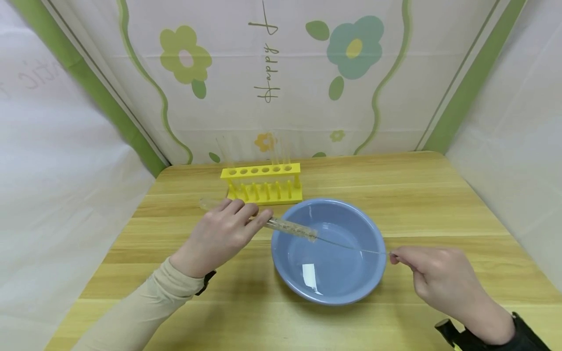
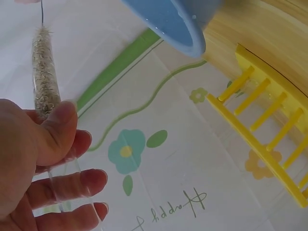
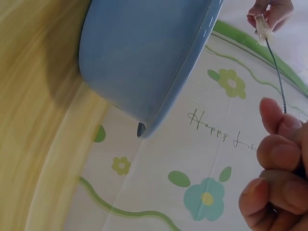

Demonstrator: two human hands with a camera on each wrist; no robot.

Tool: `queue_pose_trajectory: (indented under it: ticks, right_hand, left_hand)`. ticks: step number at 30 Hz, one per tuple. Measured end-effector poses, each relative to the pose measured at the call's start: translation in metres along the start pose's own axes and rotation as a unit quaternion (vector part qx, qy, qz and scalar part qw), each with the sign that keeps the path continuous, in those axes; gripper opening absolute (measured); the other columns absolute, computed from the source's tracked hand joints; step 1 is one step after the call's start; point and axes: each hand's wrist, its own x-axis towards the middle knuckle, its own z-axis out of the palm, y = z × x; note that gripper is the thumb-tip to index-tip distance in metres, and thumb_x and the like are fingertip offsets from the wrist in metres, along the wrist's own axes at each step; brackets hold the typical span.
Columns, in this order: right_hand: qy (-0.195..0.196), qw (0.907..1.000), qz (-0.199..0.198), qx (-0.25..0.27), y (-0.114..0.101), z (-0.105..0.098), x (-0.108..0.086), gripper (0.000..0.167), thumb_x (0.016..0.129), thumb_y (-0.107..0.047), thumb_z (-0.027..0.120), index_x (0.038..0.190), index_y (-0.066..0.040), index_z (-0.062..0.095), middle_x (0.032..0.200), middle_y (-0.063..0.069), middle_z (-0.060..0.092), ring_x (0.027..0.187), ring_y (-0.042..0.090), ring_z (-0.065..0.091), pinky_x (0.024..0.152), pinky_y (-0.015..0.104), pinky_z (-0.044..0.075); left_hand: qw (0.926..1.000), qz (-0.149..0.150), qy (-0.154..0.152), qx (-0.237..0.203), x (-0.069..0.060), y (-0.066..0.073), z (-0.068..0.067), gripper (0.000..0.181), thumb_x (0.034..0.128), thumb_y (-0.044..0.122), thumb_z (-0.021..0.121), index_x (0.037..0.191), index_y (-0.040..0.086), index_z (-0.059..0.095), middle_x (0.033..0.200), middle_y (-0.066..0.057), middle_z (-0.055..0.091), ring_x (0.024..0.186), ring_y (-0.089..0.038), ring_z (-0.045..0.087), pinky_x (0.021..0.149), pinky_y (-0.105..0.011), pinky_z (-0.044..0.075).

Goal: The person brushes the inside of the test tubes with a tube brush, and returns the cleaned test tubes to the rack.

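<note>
My left hand [image 1: 224,234] grips a clear glass test tube [image 2: 72,175], its rounded end toward the back left and its mouth over the basin. Inside the tube's mouth end sit the pale bristles of a test tube brush [image 2: 45,72]. From them a thin twisted wire handle [image 3: 277,72] runs right across the basin. The far end of that wire is pinched by my right hand [image 1: 443,275], fingers curled, just beyond the basin's right rim. Below the tube and wire stands a blue plastic basin [image 1: 281,263] with wet, shiny walls.
Behind the left hand a yellow test tube rack [image 1: 263,195] stands on the wooden table [image 1: 439,204], with a few clear tubes [image 1: 285,151] upright in it. A flowered white cloth [image 1: 298,112] hangs at the back, and white sheets close both sides.
</note>
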Motion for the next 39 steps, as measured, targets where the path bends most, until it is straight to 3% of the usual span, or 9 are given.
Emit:
queue_pose_trajectory:
  ticks: [4, 13, 17, 21, 24, 26, 30, 35, 39]
  right_hand:
    - [0.02, 0.9993, -0.015, -0.028, -0.001, -0.001, 0.003, 0.04, 0.091, -0.004, 0.032, 0.073, -0.015, 0.066, 0.064, -0.01, 0.066, 0.039, 0.001, 0.048, 0.036, 0.008, 0.019]
    - [0.054, 0.9968, -0.039, -0.045, -0.008, -0.001, 0.012, 0.039, 0.085, 0.002, 0.032, 0.07, -0.012, 0.064, 0.058, -0.009, 0.061, 0.036, -0.001, 0.032, 0.039, 0.006, 0.013]
    - [0.073, 0.9954, -0.044, -0.044, -0.013, -0.002, 0.018, 0.038, 0.086, 0.002, 0.033, 0.068, -0.012, 0.063, 0.055, -0.01, 0.059, 0.038, -0.003, 0.026, 0.04, 0.006, 0.011]
    - [0.098, 0.9919, -0.074, -0.032, -0.02, 0.004, 0.027, 0.037, 0.088, 0.003, 0.037, 0.068, -0.009, 0.065, 0.054, -0.007, 0.057, 0.038, 0.001, 0.029, 0.034, 0.011, 0.019]
    - [0.104, 0.9888, -0.103, -0.033, -0.025, 0.009, 0.033, 0.037, 0.084, 0.007, 0.036, 0.069, -0.006, 0.066, 0.055, -0.006, 0.055, 0.039, 0.003, 0.028, 0.035, 0.012, 0.02]
    - [0.108, 0.9865, -0.117, -0.04, -0.027, 0.011, 0.037, 0.038, 0.08, 0.009, 0.033, 0.07, -0.005, 0.066, 0.054, -0.006, 0.05, 0.042, 0.003, 0.022, 0.038, 0.012, 0.014]
    - [0.136, 0.9789, -0.144, -0.049, -0.028, 0.014, 0.043, 0.037, 0.076, 0.013, 0.032, 0.069, -0.002, 0.066, 0.052, -0.003, 0.045, 0.042, 0.005, 0.02, 0.039, 0.014, 0.012]
    - [0.18, 0.9626, -0.191, -0.069, -0.028, 0.022, 0.048, 0.033, 0.075, 0.015, 0.037, 0.07, 0.001, 0.066, 0.052, 0.001, 0.045, 0.039, 0.009, 0.028, 0.037, 0.018, 0.017]
    - [0.2, 0.9515, -0.216, -0.091, -0.027, 0.026, 0.051, 0.026, 0.08, 0.013, 0.044, 0.07, 0.003, 0.065, 0.052, 0.003, 0.045, 0.038, 0.014, 0.03, 0.035, 0.021, 0.02]
  left_hand:
    - [0.9999, -0.002, -0.011, -0.007, 0.001, 0.001, -0.001, 0.024, 0.0984, -0.002, 0.052, 0.115, 0.006, 0.068, 0.086, -0.007, 0.062, 0.071, -0.026, 0.061, 0.061, -0.033, 0.053]
    - [0.9995, -0.008, -0.02, -0.021, 0.0, 0.003, -0.001, 0.024, 0.0943, -0.003, 0.058, 0.115, 0.006, 0.068, 0.087, -0.007, 0.064, 0.072, -0.026, 0.063, 0.062, -0.034, 0.055]
    - [0.9992, -0.015, -0.005, -0.037, 0.0, 0.005, 0.0, 0.021, 0.0956, -0.001, 0.057, 0.112, 0.006, 0.069, 0.086, -0.007, 0.065, 0.072, -0.026, 0.064, 0.062, -0.036, 0.056]
    - [0.9983, -0.004, 0.007, -0.058, 0.006, 0.014, 0.001, 0.023, 0.1009, 0.004, 0.049, 0.111, 0.007, 0.07, 0.085, -0.005, 0.065, 0.074, -0.023, 0.065, 0.064, -0.035, 0.058]
    - [0.998, 0.011, 0.015, -0.06, 0.011, 0.022, 0.0, 0.024, 0.103, 0.006, 0.047, 0.113, 0.007, 0.069, 0.085, -0.004, 0.063, 0.073, -0.02, 0.063, 0.063, -0.032, 0.058]
    - [0.9979, 0.014, 0.023, -0.059, 0.015, 0.025, 0.0, 0.024, 0.1035, 0.004, 0.046, 0.112, 0.006, 0.068, 0.083, -0.004, 0.061, 0.072, -0.02, 0.061, 0.064, -0.031, 0.057]
    - [0.9982, 0.008, 0.036, -0.049, 0.019, 0.026, -0.001, 0.026, 0.104, 0.003, 0.043, 0.109, 0.006, 0.068, 0.08, -0.004, 0.06, 0.068, -0.02, 0.059, 0.062, -0.03, 0.055]
    - [0.9987, 0.019, 0.029, -0.038, 0.021, 0.027, -0.002, 0.028, 0.1008, -0.003, 0.04, 0.106, 0.005, 0.066, 0.078, -0.004, 0.058, 0.065, -0.019, 0.057, 0.058, -0.029, 0.053]
    - [0.9989, 0.025, 0.029, -0.028, 0.022, 0.028, 0.0, 0.029, 0.0996, -0.005, 0.039, 0.105, 0.004, 0.066, 0.077, -0.004, 0.057, 0.063, -0.018, 0.056, 0.056, -0.028, 0.051]
